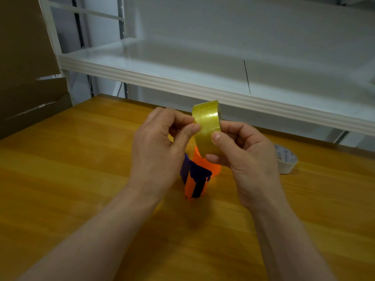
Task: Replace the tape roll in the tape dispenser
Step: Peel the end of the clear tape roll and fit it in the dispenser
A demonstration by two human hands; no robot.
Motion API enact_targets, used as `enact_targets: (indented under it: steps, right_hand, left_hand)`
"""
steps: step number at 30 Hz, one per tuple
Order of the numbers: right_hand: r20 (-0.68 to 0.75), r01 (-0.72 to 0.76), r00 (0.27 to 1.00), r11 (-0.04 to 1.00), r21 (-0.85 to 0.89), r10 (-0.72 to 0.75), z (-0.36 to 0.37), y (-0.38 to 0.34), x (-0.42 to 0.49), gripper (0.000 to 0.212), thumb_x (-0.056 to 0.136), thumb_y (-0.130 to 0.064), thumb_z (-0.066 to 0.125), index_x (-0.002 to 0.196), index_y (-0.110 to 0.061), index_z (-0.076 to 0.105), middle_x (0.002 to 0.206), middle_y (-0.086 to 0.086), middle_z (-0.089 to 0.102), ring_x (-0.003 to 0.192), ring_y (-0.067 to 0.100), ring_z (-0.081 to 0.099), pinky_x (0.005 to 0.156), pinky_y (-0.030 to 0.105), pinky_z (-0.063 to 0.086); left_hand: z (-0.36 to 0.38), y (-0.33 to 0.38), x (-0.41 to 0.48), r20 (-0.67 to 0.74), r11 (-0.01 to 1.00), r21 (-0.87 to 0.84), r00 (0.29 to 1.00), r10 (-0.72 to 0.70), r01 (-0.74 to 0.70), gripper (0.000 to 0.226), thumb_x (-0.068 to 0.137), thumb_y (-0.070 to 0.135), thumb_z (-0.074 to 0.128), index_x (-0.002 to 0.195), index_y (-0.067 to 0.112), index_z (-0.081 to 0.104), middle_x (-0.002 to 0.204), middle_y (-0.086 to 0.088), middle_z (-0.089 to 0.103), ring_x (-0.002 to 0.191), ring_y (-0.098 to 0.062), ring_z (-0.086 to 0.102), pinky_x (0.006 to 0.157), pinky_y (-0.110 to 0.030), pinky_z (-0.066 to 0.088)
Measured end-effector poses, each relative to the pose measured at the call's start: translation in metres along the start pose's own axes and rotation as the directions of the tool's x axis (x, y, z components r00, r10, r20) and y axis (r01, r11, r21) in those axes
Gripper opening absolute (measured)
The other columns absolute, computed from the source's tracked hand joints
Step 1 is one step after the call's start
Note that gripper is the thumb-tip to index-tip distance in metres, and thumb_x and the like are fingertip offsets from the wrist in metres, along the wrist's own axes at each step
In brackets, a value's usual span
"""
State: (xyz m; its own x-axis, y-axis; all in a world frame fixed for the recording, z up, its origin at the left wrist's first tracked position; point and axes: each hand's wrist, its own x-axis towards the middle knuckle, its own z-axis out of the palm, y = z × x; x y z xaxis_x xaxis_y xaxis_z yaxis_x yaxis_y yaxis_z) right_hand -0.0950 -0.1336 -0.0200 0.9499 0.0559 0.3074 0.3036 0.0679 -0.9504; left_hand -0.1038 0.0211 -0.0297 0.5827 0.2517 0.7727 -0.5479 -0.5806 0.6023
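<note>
A yellowish clear tape roll (pixel 207 120) is held upright above the table between both hands. My right hand (pixel 245 157) grips its near right side, thumb on the outer face. My left hand (pixel 160 147) pinches at the roll's left edge with thumb and forefinger. Directly below the roll, the orange tape dispenser (pixel 199 175) with its dark blue handle part stands on the wooden table (pixel 71 169), partly hidden by my hands.
A mostly used white tape roll with a printed core (pixel 286 159) lies on the table right of my right hand. A white metal shelf (pixel 203 86) runs across behind the table. Cardboard (pixel 26 67) leans at the far left.
</note>
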Motion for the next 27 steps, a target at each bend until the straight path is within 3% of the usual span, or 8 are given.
enact_targets:
  steps: [6,14,18,21,23,27]
  right_hand:
    - [0.069,0.094,0.994,0.993,-0.068,-0.09,-0.0001,-0.001,-0.0013,0.017,0.089,-0.009,0.072,0.1,-0.023,0.072,0.089,-0.004,0.072,0.088,0.013,0.072,0.064,0.027,0.062]
    - [0.093,0.188,0.981,0.964,-0.186,-0.173,0.0038,0.0002,-0.0033,0.019,0.09,-0.009,0.072,0.099,-0.026,0.07,0.091,-0.004,0.07,0.091,0.016,0.071,0.064,0.027,0.063]
    - [0.068,0.192,0.981,0.959,-0.207,-0.182,0.0061,-0.0001,-0.003,0.019,0.09,-0.01,0.072,0.097,-0.027,0.069,0.091,-0.004,0.07,0.09,0.015,0.07,0.063,0.028,0.063]
    - [0.052,0.187,0.982,0.961,-0.203,-0.18,0.0069,0.0002,-0.0027,0.019,0.09,-0.01,0.072,0.095,-0.028,0.069,0.09,-0.004,0.07,0.088,0.014,0.071,0.062,0.026,0.062]
    - [0.039,0.171,0.985,0.968,-0.184,-0.166,0.0072,-0.0002,-0.0026,0.019,0.09,-0.01,0.072,0.094,-0.028,0.069,0.089,-0.005,0.071,0.087,0.012,0.071,0.062,0.025,0.061]
    - [0.013,0.136,0.991,0.979,-0.152,-0.135,0.0072,0.0005,-0.0018,0.016,0.09,-0.01,0.072,0.095,-0.026,0.07,0.089,-0.004,0.071,0.085,0.011,0.072,0.062,0.025,0.061]
  left_hand:
    - [0.0005,-0.0033,0.0014,0.007,0.999,0.012,0.999,-0.039,0.038,0.005,0.092,0.021,0.068,0.091,0.019,0.064,0.089,0.005,0.062,0.084,-0.003,0.058,0.071,-0.011,0.045]
    - [0.0029,-0.0069,0.0008,0.147,0.987,0.104,0.98,-0.137,0.122,0.011,0.099,0.021,0.052,0.089,0.025,0.049,0.084,0.016,0.046,0.071,0.007,0.046,0.062,-0.007,0.036]
    - [0.0024,-0.004,0.0,0.158,0.989,0.142,0.985,-0.072,0.05,0.009,0.098,0.022,0.046,0.089,0.023,0.045,0.085,0.013,0.045,0.075,-0.001,0.047,0.062,-0.015,0.037]
    - [0.0024,-0.0023,-0.0009,0.151,0.984,0.175,0.989,0.006,-0.032,0.007,0.096,0.023,0.042,0.089,0.021,0.044,0.087,0.006,0.047,0.077,-0.013,0.046,0.067,-0.033,0.043]
    - [0.0035,-0.0024,-0.0015,0.15,0.985,0.169,0.989,0.015,-0.041,0.008,0.097,0.022,0.042,0.09,0.021,0.044,0.088,0.004,0.048,0.079,-0.016,0.048,0.067,-0.037,0.045]
    - [0.0062,-0.0054,-0.002,0.163,0.995,0.103,0.986,-0.028,0.011,0.009,0.101,0.024,0.046,0.092,0.023,0.046,0.087,0.009,0.049,0.077,-0.004,0.048,0.065,-0.022,0.04]
